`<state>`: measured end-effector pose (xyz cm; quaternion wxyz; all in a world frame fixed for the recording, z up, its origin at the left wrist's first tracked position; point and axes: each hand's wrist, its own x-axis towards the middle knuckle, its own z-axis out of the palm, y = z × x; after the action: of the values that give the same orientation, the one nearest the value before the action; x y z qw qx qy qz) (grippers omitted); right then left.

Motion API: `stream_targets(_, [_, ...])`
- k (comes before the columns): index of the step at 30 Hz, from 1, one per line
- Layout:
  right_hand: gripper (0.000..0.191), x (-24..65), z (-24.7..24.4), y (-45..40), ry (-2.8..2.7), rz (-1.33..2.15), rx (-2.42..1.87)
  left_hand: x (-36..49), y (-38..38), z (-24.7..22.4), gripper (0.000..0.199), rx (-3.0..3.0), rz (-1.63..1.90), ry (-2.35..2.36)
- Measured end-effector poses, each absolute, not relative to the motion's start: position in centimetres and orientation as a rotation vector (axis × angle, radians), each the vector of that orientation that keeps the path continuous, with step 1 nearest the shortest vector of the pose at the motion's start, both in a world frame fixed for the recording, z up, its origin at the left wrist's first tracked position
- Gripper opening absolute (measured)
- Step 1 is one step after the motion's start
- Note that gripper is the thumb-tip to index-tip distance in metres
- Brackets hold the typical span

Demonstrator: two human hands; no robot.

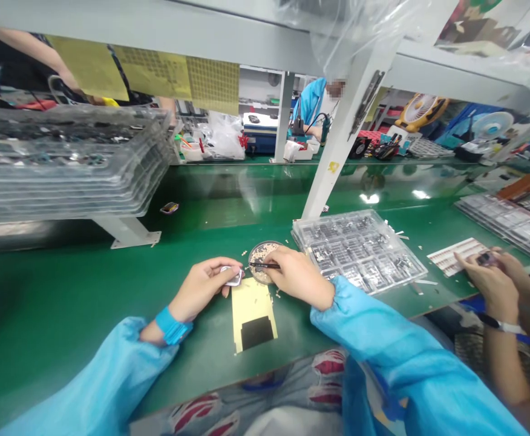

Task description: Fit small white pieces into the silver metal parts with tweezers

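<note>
My left hand (206, 283) pinches a small white-rimmed part (232, 276) between thumb and fingers, left of a round dish. In my right hand (291, 274) are dark tweezers (265, 265), held level with their tip over the dish (261, 280). Many small beige pieces lie in the dish, and a few are scattered on the table around it. Just below the dish lies a yellow sheet (243, 306) with a dark rectangle (256, 333) on its lower part. Whether the tweezers' tip grips a piece is too small to tell.
Clear compartment trays (365, 251) stand right of my right hand, by a white post (337, 145). Stacked trays (129, 175) rest on a raised shelf at left. At right, another person's hands (496, 278) work beside a white strip sheet (451, 259).
</note>
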<state>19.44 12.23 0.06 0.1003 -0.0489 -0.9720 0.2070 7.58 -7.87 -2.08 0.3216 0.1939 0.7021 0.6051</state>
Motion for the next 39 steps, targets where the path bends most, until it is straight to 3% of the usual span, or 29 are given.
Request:
stream_targets(5, [0.033,17.8,0.3,12.2,-3.031,0.429,-0.061,7.2,-8.0,-2.5,0.044,0.549,1.544,1.844])
stream_targets(16, [0.032,17.7,0.9,14.3,-2.881,0.564,-0.121,7.7,-8.0,-2.0,0.043,0.601,1.542,1.788])
stream_targets(24, [0.032,18.7,2.6,15.0,-2.943,0.165,-0.104,7.9,-7.9,-1.8,0.041,0.61,1.536,1.775])
stream_targets(34, [0.036,20.0,2.1,10.1,-2.776,0.692,0.247,8.9,-7.8,-1.7,0.054,0.586,1.508,1.668])
stream_targets(39, [0.039,20.6,0.5,9.4,-2.717,0.886,0.383,9.0,-7.8,-1.7,0.044,0.606,1.518,1.621])
